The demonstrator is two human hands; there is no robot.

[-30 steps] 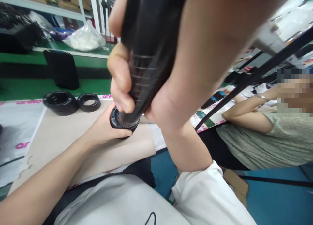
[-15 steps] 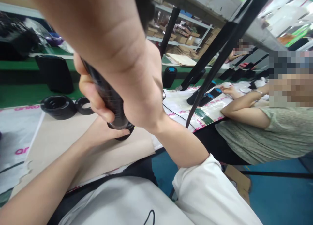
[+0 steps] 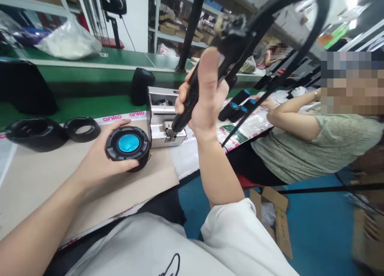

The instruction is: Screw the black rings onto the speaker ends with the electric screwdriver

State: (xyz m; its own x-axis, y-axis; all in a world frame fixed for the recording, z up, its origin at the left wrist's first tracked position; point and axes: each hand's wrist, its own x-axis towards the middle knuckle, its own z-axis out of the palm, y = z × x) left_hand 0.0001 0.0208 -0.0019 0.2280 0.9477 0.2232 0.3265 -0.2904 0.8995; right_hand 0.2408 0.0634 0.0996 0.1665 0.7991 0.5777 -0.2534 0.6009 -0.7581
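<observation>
My left hand [image 3: 105, 160] is wrapped round a black round speaker part [image 3: 143, 142] with a shiny blue disc in its top, resting on the brown cardboard sheet. My right hand [image 3: 205, 96] grips a black electric screwdriver [image 3: 187, 110], thumb along its side. The tool points down, its tip at the front of a metal screw feeder [image 3: 156, 138]. Whether a screw sits on the tip is too small to tell. Left of my left hand lie a black ring [image 3: 95, 128] and a larger hollow black housing [image 3: 36, 134].
Black speakers stand at the far left [image 3: 25, 88] and behind the feeder [image 3: 142, 86]. More blue-topped speakers [image 3: 234, 110] lie to the right, near a co-worker in a green top [image 3: 315, 156]. A thick black cable [image 3: 322, 12] arches from the screwdriver. A dark post [image 3: 192, 32] rises behind.
My right hand has carried the screwdriver from above the speaker part to the metal feeder on the right. The blue disc now shows. My left hand still holds the part.
</observation>
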